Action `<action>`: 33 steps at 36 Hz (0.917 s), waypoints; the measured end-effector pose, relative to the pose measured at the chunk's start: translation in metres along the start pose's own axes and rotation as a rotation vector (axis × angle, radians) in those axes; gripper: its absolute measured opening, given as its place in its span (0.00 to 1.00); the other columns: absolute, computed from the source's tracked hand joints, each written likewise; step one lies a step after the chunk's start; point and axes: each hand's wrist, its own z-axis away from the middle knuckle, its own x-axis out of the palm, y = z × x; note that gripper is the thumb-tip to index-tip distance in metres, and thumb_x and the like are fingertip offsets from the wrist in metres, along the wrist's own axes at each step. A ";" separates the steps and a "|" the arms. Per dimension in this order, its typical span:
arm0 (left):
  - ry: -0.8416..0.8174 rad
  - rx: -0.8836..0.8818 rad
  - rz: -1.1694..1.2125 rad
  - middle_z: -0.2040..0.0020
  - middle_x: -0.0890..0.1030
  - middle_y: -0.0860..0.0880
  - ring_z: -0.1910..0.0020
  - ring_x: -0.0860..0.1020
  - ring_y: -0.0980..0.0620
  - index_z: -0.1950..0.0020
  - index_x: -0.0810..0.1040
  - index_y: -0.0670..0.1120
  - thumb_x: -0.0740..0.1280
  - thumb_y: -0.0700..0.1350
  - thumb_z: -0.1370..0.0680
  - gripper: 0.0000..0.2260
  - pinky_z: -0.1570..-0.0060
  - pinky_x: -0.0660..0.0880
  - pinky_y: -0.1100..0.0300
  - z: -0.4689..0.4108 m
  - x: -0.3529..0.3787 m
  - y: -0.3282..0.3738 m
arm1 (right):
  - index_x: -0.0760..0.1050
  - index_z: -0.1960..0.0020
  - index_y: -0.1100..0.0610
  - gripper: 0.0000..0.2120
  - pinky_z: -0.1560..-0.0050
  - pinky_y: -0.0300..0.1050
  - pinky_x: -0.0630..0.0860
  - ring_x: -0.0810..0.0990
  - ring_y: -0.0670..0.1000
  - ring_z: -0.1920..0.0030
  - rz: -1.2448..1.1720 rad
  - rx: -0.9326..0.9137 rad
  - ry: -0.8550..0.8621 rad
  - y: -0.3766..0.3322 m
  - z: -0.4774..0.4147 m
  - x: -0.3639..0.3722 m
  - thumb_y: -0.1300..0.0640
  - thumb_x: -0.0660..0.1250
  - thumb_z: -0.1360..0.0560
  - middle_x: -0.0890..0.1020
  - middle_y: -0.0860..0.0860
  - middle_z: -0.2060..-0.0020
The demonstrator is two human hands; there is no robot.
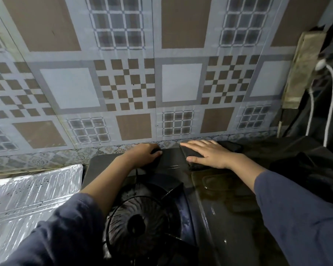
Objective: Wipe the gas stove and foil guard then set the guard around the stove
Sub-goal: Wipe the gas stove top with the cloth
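The black gas stove (215,198) fills the lower middle, with its round burner grate (140,223) in front of me. My right hand (209,154) lies flat, fingers spread, pressing a dark cloth (192,154) onto the stove's far edge by the wall. My left hand (144,154) curls over the stove's back edge just left of the cloth. The silver foil guard (27,198) lies flat to the left of the stove, speckled with dark spots.
A patterned tile wall (123,83) stands right behind the stove. A dark cloth cover (296,160) lies to the right. A power strip (303,70) with a white cable (332,96) hangs at the right wall.
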 end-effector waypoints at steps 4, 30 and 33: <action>-0.016 0.004 0.001 0.39 0.76 0.43 0.41 0.74 0.44 0.36 0.72 0.47 0.55 0.52 0.20 0.16 0.44 0.70 0.52 -0.007 0.002 0.013 | 0.41 0.28 0.33 0.30 0.27 0.56 0.46 0.48 0.50 0.24 -0.003 0.023 0.000 0.015 0.009 -0.001 0.30 0.44 0.28 0.49 0.43 0.24; -0.072 -0.009 -0.002 0.38 0.75 0.42 0.40 0.73 0.44 0.34 0.69 0.46 0.54 0.50 0.19 0.16 0.42 0.70 0.51 -0.040 0.014 0.093 | 0.44 0.26 0.36 0.29 0.27 0.56 0.45 0.48 0.52 0.24 -0.040 0.194 -0.021 0.106 0.054 -0.013 0.32 0.45 0.25 0.50 0.44 0.24; -0.074 -0.015 0.007 0.38 0.75 0.42 0.40 0.73 0.44 0.34 0.68 0.46 0.54 0.50 0.19 0.16 0.42 0.70 0.51 -0.041 0.016 0.100 | 0.45 0.26 0.36 0.28 0.27 0.56 0.45 0.48 0.52 0.24 -0.044 0.209 -0.016 0.114 0.058 -0.014 0.33 0.45 0.25 0.50 0.44 0.24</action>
